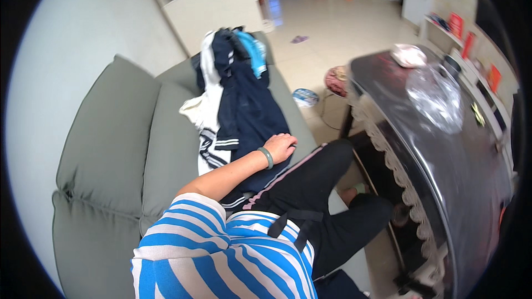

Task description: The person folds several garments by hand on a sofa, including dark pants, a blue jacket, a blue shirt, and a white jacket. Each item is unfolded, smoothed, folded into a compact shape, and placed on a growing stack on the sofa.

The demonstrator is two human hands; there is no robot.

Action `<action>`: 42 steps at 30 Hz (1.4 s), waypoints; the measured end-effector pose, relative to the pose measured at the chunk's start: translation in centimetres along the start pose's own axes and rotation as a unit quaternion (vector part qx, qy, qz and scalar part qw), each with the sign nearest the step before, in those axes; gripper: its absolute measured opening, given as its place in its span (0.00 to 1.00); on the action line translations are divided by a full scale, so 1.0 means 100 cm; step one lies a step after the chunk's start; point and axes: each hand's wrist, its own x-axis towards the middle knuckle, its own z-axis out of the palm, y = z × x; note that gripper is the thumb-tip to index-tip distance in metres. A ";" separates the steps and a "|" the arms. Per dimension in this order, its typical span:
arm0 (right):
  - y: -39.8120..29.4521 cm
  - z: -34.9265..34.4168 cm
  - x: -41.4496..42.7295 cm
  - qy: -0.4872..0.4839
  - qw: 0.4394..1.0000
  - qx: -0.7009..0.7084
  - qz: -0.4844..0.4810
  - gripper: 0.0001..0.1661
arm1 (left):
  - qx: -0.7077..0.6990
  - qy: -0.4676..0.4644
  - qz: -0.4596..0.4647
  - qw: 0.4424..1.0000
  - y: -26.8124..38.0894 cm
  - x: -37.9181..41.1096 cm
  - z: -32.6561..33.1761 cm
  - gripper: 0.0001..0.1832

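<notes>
My left hand [282, 146], with a green bangle [268, 158] at the wrist, lies over the right edge of a navy garment [255, 106] with white stripes. Its fingers are bent, and whether they grip the cloth cannot be made out. The navy garment lies spread on a grey-green sofa [170, 104]. A white garment with dark stripes [210, 112] lies along its left side, partly under it. At the far end a bright blue garment [252, 52] and other dark clothes are heaped. My right hand is out of view.
To the right stands a table [419, 141] with a dark, shiny cover and lace edging; a crumpled clear plastic bag [436, 97] and a pale bundle [408, 55] lie on it. Round stools [306, 97] stand beyond the sofa. Dark cloth [338, 285] lies beside my legs.
</notes>
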 end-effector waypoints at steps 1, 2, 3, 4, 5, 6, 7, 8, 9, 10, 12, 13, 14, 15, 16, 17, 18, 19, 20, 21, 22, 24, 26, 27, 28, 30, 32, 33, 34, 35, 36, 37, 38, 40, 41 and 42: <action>-0.002 0.041 0.010 -0.068 0.996 -0.044 0.027 0.32 | 0.030 0.038 -0.014 0.999 -0.015 -0.012 -0.009 0.13; -0.005 0.075 0.017 -0.147 0.988 -0.050 0.016 0.30 | 0.070 0.089 -0.049 0.992 -0.027 -0.025 -0.017 0.13; -0.008 0.106 0.025 -0.186 0.980 -0.066 0.036 0.27 | 0.109 0.173 -0.044 0.978 -0.041 -0.037 -0.023 0.14; -0.010 0.137 0.034 -0.209 0.974 -0.074 0.051 0.26 | 0.144 0.182 -0.107 0.967 -0.055 -0.048 -0.029 0.18; -0.010 0.165 0.039 -0.228 0.968 -0.083 0.065 0.24 | 0.146 0.162 -0.187 0.958 -0.071 -0.058 -0.034 0.25; -0.010 0.190 0.045 -0.241 0.963 -0.091 0.077 0.24 | 0.142 0.155 -0.270 0.940 -0.084 -0.066 -0.035 0.31; -0.008 0.212 0.050 -0.253 0.958 -0.097 0.089 0.24 | 0.137 0.148 -0.346 0.916 -0.097 -0.073 -0.036 0.37; -0.007 0.233 0.052 -0.262 0.954 -0.107 0.098 0.23 | 0.113 0.150 -0.381 0.905 -0.112 -0.078 -0.036 0.41; -0.006 0.247 0.053 -0.276 0.948 -0.128 0.090 0.23 | 0.082 0.147 -0.418 0.893 -0.125 -0.081 -0.035 0.45; -0.004 0.264 0.056 -0.291 0.942 -0.135 0.097 0.23 | 0.074 0.150 -0.447 0.879 -0.138 -0.080 -0.035 0.49; 0.005 0.293 0.059 -0.323 0.930 -0.132 0.119 0.23 | 0.080 0.170 -0.459 0.868 -0.158 -0.073 -0.038 0.42; 0.009 0.305 0.060 -0.335 0.923 -0.141 0.126 0.23 | 0.028 0.173 -0.460 0.871 -0.166 -0.067 -0.046 0.38; 0.013 0.315 0.060 -0.336 0.921 -0.147 0.134 0.23 | 0.033 0.190 -0.468 0.863 -0.167 -0.059 -0.052 0.29; 0.018 0.324 0.061 -0.336 0.919 -0.152 0.140 0.24 | 0.018 0.200 -0.448 0.871 -0.162 -0.052 -0.060 0.27; 0.023 0.333 0.061 -0.339 0.916 -0.147 0.155 0.24 | 0.005 0.210 -0.430 0.878 -0.153 -0.044 -0.070 0.25; 0.029 0.340 0.059 -0.334 0.916 -0.148 0.166 0.24 | -0.012 0.197 -0.430 0.881 -0.140 -0.035 -0.081 0.23; 0.034 0.347 0.058 -0.342 0.912 -0.149 0.173 0.24 | -0.052 0.219 -0.397 0.890 -0.118 -0.030 -0.088 0.20; 0.040 0.355 0.057 -0.350 0.907 -0.150 0.180 0.24 | -0.186 0.194 -0.397 0.878 -0.096 -0.027 -0.095 0.20; 0.045 0.363 0.054 -0.351 0.903 -0.157 0.191 0.23 | -0.304 0.165 -0.364 0.865 -0.068 -0.029 -0.097 0.20; 0.051 0.372 0.051 -0.349 0.901 -0.150 0.209 0.24 | -0.443 0.077 -0.347 0.823 -0.040 -0.038 -0.098 0.22; 0.061 0.386 0.048 -0.364 0.897 -0.156 0.195 0.25 | -0.397 0.043 -0.273 0.875 -0.018 -0.042 -0.095 0.22; 0.078 0.414 0.037 -0.394 0.885 -0.139 0.207 0.27 | -0.419 -0.010 -0.174 0.891 0.014 -0.046 -0.079 0.22; 0.094 0.443 0.018 -0.432 0.861 -0.106 0.247 0.30 | -0.477 -0.046 -0.171 0.861 0.036 -0.043 -0.055 0.22; 0.102 0.456 0.007 -0.455 0.846 -0.093 0.261 0.32 | -0.457 -0.036 -0.156 0.875 0.043 -0.040 -0.044 0.22; 0.109 0.468 -0.004 -0.470 0.832 -0.067 0.287 0.33 | -0.447 -0.060 -0.152 0.880 0.050 -0.039 -0.034 0.22; 0.120 0.490 -0.018 -0.503 0.799 -0.053 0.326 0.37 | -0.516 -0.185 -0.121 0.828 0.061 -0.038 -0.023 0.23; 0.128 0.502 -0.024 -0.514 0.799 -0.077 0.303 0.36 | -0.511 -0.251 -0.085 0.818 0.065 -0.037 -0.019 0.25; 0.131 0.505 -0.025 -0.507 0.795 -0.102 0.316 0.34 | -0.491 -0.302 -0.066 0.814 0.066 -0.037 -0.020 0.26; 0.134 0.506 -0.024 -0.470 0.804 -0.095 0.352 0.31 | -0.488 -0.332 -0.046 0.806 0.062 -0.036 -0.021 0.30; 0.137 0.505 -0.023 -0.468 0.806 -0.119 0.342 0.29 | -0.485 -0.353 -0.031 0.800 0.057 -0.033 -0.023 0.25; 0.141 0.503 -0.022 -0.463 0.810 -0.137 0.332 0.27 | -0.507 -0.343 -0.001 0.791 0.046 -0.028 -0.026 0.20; 0.144 0.501 -0.020 -0.444 0.820 -0.163 0.323 0.24 | -0.534 -0.302 0.020 0.790 0.033 -0.022 -0.031 0.16; 0.145 0.496 -0.017 -0.458 0.818 -0.150 0.314 0.19 | -0.496 -0.241 -0.011 0.834 0.017 -0.014 -0.036 0.13; 0.143 0.483 -0.012 -0.455 0.824 -0.175 0.287 0.20 | -0.379 -0.089 -0.030 0.921 -0.024 0.007 -0.051 0.10; 0.138 0.473 -0.008 -0.456 0.826 -0.189 0.272 0.20 | -0.273 0.071 -0.014 0.959 -0.050 0.018 -0.063 0.11; 0.128 0.460 0.000 -0.440 0.837 -0.188 0.266 0.21 | -0.155 0.193 -0.027 0.968 -0.079 0.030 -0.078 0.13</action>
